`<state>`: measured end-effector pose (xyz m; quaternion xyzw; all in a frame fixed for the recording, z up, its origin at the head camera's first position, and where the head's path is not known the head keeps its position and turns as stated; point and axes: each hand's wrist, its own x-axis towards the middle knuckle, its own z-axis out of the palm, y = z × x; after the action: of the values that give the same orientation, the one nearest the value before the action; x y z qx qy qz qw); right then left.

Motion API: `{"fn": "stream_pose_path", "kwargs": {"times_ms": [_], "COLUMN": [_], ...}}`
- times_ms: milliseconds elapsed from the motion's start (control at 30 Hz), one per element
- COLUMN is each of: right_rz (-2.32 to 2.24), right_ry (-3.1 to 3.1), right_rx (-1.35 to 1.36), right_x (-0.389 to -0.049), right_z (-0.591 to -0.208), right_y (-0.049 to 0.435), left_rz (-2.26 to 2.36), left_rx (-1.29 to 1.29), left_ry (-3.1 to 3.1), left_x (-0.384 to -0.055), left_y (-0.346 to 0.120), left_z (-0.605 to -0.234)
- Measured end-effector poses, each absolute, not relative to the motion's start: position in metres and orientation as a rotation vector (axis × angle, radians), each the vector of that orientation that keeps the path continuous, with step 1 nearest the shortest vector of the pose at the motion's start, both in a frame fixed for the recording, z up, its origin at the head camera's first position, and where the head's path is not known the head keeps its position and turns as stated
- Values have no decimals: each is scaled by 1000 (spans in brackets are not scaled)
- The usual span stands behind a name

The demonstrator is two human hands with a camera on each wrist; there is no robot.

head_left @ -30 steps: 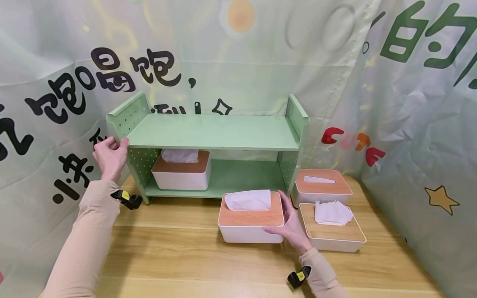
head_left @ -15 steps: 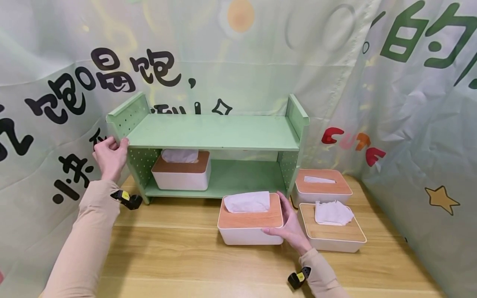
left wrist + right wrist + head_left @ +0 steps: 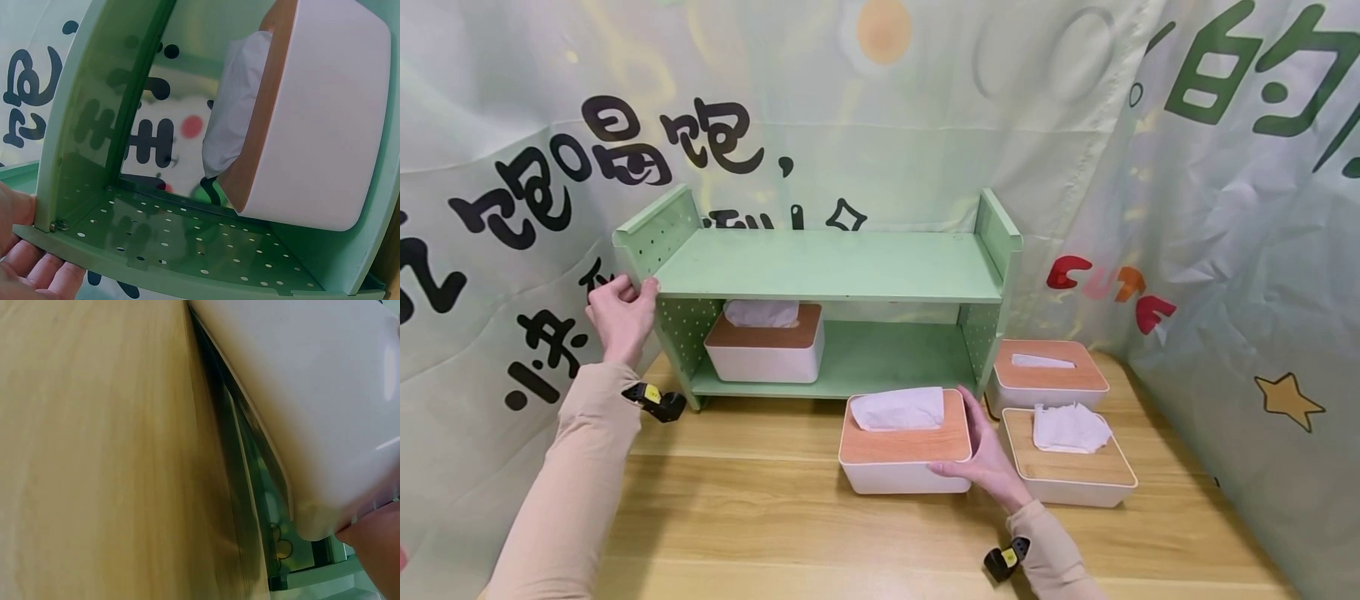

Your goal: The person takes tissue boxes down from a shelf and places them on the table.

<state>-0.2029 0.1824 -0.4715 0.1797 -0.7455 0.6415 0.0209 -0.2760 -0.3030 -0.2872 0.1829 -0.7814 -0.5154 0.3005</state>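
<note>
My left hand [image 3: 622,315] pinches the left side panel of a green two-tier shelf [image 3: 827,267], thumb and fingers around its front edge in the left wrist view. On the lower tier, at the left, stands a white tissue box [image 3: 767,364] with a brown wood lid and a tissue sticking out. My right hand [image 3: 988,454] grips the right end of another white tissue box [image 3: 904,479], with a light wood lid, in front of the shelf. In the right wrist view, a dark wedge-shaped gap shows between this box's underside [image 3: 253,419] and the wooden table [image 3: 106,450].
Two more tissue boxes stand right of the shelf: one at the back [image 3: 1051,377] beside the shelf's right panel, one nearer [image 3: 1078,467] close to my right hand. Printed curtains [image 3: 880,150] enclose the table behind and on both sides.
The tissue box in my right hand has come slightly toward me and its lid shows a little more from above. My left hand and the shelf stay put.
</note>
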Motion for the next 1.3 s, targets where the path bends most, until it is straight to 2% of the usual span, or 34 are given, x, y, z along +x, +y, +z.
{"fn": "stream_pose_path", "kwargs": {"times_ms": [1300], "right_rz": [2191], "right_ry": [-2357], "right_rx": [635], "right_x": [-203], "right_z": [-477], "right_y": [198], "left_rz": [-1400], "left_rx": [519], "left_ry": [-2085], "left_x": [-274], "left_y": [-302], "left_z": [-285]}}
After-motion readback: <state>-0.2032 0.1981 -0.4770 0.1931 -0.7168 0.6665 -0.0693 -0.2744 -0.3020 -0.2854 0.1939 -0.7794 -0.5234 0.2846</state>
